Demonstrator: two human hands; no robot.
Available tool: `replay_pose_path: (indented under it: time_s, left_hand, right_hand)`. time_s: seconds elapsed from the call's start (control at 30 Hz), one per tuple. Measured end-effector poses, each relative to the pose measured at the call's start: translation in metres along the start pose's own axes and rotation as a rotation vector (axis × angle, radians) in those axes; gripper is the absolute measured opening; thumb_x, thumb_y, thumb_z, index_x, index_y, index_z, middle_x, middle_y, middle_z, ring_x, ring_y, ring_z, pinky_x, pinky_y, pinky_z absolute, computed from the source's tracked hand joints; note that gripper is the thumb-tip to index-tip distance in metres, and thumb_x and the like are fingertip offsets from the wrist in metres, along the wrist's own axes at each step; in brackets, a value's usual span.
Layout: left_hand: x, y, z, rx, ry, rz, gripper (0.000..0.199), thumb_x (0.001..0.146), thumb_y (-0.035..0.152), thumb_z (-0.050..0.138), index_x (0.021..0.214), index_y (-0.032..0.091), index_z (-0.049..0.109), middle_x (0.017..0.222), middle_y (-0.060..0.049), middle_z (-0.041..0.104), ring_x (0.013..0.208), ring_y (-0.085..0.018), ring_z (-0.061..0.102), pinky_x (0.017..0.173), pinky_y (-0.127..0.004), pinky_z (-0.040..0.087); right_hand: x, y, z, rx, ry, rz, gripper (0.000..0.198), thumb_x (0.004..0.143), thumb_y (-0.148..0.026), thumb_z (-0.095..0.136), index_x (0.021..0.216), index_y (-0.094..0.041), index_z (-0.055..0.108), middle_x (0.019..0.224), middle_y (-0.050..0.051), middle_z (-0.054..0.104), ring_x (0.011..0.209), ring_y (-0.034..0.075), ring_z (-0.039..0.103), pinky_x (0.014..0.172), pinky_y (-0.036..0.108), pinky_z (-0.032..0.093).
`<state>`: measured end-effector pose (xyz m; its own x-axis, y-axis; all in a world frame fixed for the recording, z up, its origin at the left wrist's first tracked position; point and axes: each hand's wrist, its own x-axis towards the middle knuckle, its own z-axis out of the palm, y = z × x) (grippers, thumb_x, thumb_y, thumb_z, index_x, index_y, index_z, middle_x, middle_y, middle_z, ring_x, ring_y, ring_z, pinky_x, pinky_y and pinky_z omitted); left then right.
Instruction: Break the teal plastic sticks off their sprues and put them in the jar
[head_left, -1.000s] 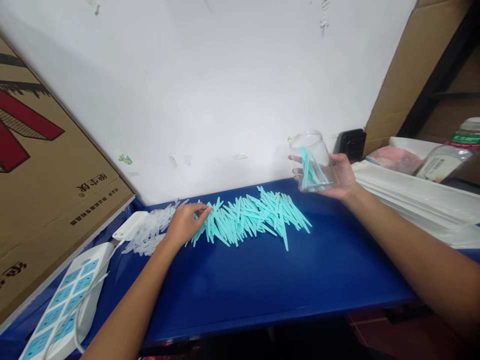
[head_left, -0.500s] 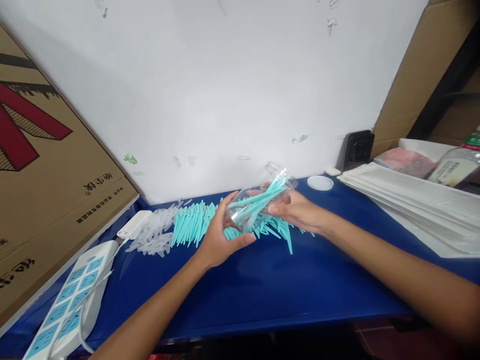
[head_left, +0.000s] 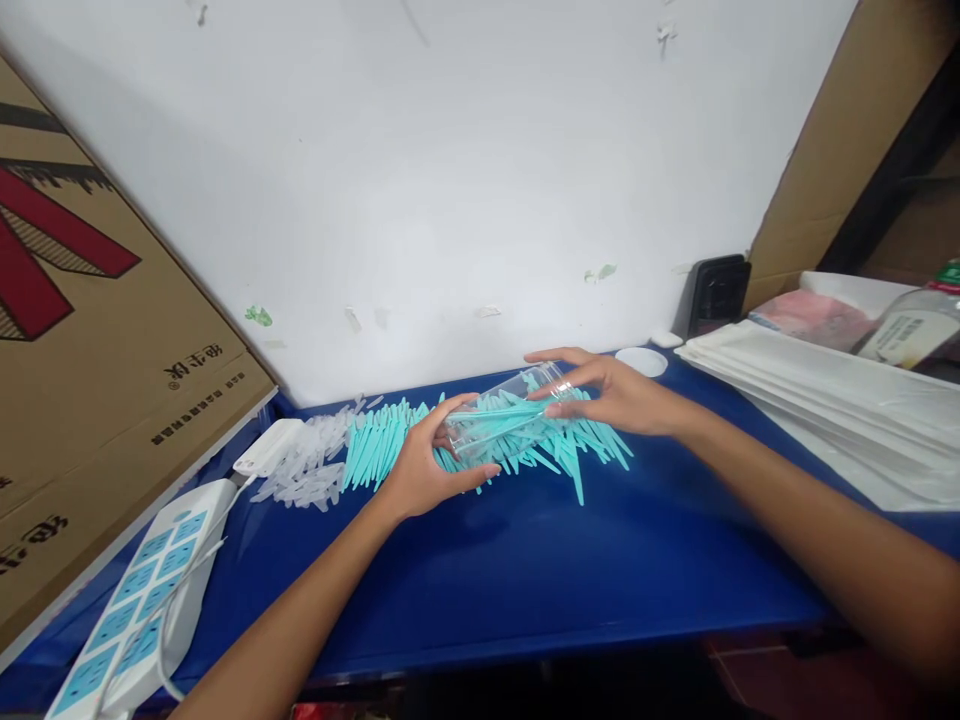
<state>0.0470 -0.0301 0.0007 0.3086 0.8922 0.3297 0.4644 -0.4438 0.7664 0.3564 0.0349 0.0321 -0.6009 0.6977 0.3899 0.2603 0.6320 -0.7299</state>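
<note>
A clear plastic jar (head_left: 517, 390) lies tilted nearly on its side just above the table, its mouth to the right. My left hand (head_left: 431, 465) is closed around the jar's base end. At the mouth, my right hand (head_left: 611, 395) pinches the ends of several slim teal plastic sticks (head_left: 517, 415) that lie lengthwise in the jar; its index finger stretches over the rim. Behind and below the jar spreads a pile of the same teal sticks (head_left: 379, 445), partly hidden by the jar and hands. Left of it lies a heap of translucent plastic pieces (head_left: 315, 465).
A round white lid (head_left: 641, 362) lies near the wall. A white power strip (head_left: 199, 590) with cables is at left, beside a cardboard box (head_left: 120, 300). Stacked white sheets or bags (head_left: 810, 400) and a clear bottle (head_left: 911, 325) are at right. The table (head_left: 540, 580) is blue.
The jar has come down and turned closer to level. My right hand has moved slightly right, its index finger now raised over the jar's mouth. The sticks inside now lie flatter.
</note>
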Motion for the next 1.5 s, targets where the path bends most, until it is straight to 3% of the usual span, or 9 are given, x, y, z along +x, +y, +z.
replay_pose_path:
  time_s: [0.2, 0.43, 0.77, 0.93, 1.07, 1.2, 1.27, 1.4, 1.5]
  left_hand:
    - [-0.001, 0.004, 0.005, 0.008, -0.049, 0.028, 0.086, 0.074, 0.042, 0.090, 0.150, 0.030, 0.052, 0.139, -0.010, 0.064, 0.112, -0.027, 0.068, 0.096, -0.039, 0.058]
    - [-0.002, 0.006, 0.006, 0.060, -0.051, 0.069, 0.086, 0.074, 0.045, 0.090, 0.150, 0.027, 0.053, 0.136, -0.012, 0.066, 0.111, -0.028, 0.068, 0.090, -0.038, 0.057]
    - [0.000, 0.001, 0.002, 0.085, -0.042, 0.056, 0.089, 0.073, 0.049, 0.089, 0.151, 0.028, 0.052, 0.134, -0.011, 0.067, 0.091, -0.021, 0.068, 0.086, -0.037, 0.059]
    - [0.000, 0.001, -0.001, 0.066, -0.044, 0.023, 0.088, 0.075, 0.048, 0.089, 0.152, 0.029, 0.052, 0.137, -0.013, 0.066, 0.094, -0.022, 0.069, 0.087, -0.039, 0.059]
    - [0.000, 0.000, 0.000, 0.010, -0.022, -0.003, 0.087, 0.074, 0.046, 0.090, 0.151, 0.031, 0.052, 0.139, -0.012, 0.064, 0.108, -0.027, 0.069, 0.091, -0.039, 0.059]
    - [0.002, -0.008, 0.003, -0.124, 0.052, -0.025, 0.087, 0.074, 0.044, 0.090, 0.151, 0.029, 0.052, 0.143, -0.014, 0.062, 0.108, -0.028, 0.070, 0.086, -0.038, 0.062]
    - [0.004, -0.014, 0.005, -0.197, 0.112, -0.040, 0.087, 0.075, 0.043, 0.090, 0.152, 0.028, 0.051, 0.145, -0.015, 0.060, 0.101, -0.025, 0.072, 0.084, -0.039, 0.063]
    - [0.006, -0.021, 0.010, -0.287, 0.160, -0.056, 0.095, 0.072, 0.043, 0.092, 0.154, 0.028, 0.047, 0.147, -0.017, 0.057, 0.096, -0.025, 0.073, 0.082, -0.040, 0.065]
    - [0.004, -0.018, 0.016, -0.337, 0.083, -0.056, 0.103, 0.066, 0.039, 0.096, 0.155, 0.028, 0.045, 0.149, -0.017, 0.056, 0.102, -0.028, 0.073, 0.082, -0.042, 0.066]
  right_hand:
    - [0.000, 0.005, 0.008, -0.120, -0.092, 0.017, 0.034, 0.075, -0.054, 0.088, 0.105, -0.039, 0.084, 0.153, -0.001, 0.055, 0.141, 0.035, 0.050, 0.114, 0.057, 0.046]
    - [-0.001, 0.005, 0.011, -0.069, -0.106, -0.016, 0.023, 0.083, -0.050, 0.082, 0.097, -0.033, 0.084, 0.143, 0.004, 0.062, 0.124, 0.032, 0.063, 0.103, 0.052, 0.054]
    - [-0.001, 0.002, 0.000, -0.108, -0.075, -0.020, 0.018, 0.085, -0.042, 0.079, 0.098, -0.030, 0.082, 0.137, 0.004, 0.066, 0.112, 0.030, 0.067, 0.091, 0.045, 0.058]
    - [-0.001, 0.004, -0.005, -0.109, -0.091, 0.004, 0.022, 0.083, -0.046, 0.080, 0.096, -0.029, 0.083, 0.123, 0.006, 0.071, 0.104, 0.029, 0.069, 0.087, 0.045, 0.058]
    - [0.001, 0.005, -0.004, 0.041, -0.069, 0.052, 0.031, 0.085, -0.053, 0.078, 0.106, -0.030, 0.083, 0.119, 0.006, 0.073, 0.107, 0.030, 0.069, 0.091, 0.047, 0.058]
    - [0.003, 0.008, -0.001, 0.295, 0.225, 0.124, 0.040, 0.093, -0.060, 0.069, 0.119, -0.030, 0.076, 0.126, 0.008, 0.073, 0.118, 0.031, 0.067, 0.097, 0.052, 0.059]
    - [0.003, 0.010, 0.006, 0.498, 0.292, 0.177, 0.049, 0.092, -0.062, 0.069, 0.130, -0.031, 0.067, 0.134, 0.010, 0.069, 0.122, 0.031, 0.066, 0.098, 0.052, 0.061]
    - [0.004, 0.005, 0.036, 0.753, 0.148, 0.240, 0.076, 0.078, -0.048, 0.089, 0.143, -0.029, 0.053, 0.145, 0.011, 0.061, 0.133, 0.033, 0.059, 0.107, 0.057, 0.057]
    - [0.004, -0.003, 0.059, 0.714, 0.157, 0.221, 0.074, 0.072, -0.038, 0.094, 0.136, -0.030, 0.059, 0.145, 0.008, 0.063, 0.138, 0.032, 0.056, 0.117, 0.056, 0.048]
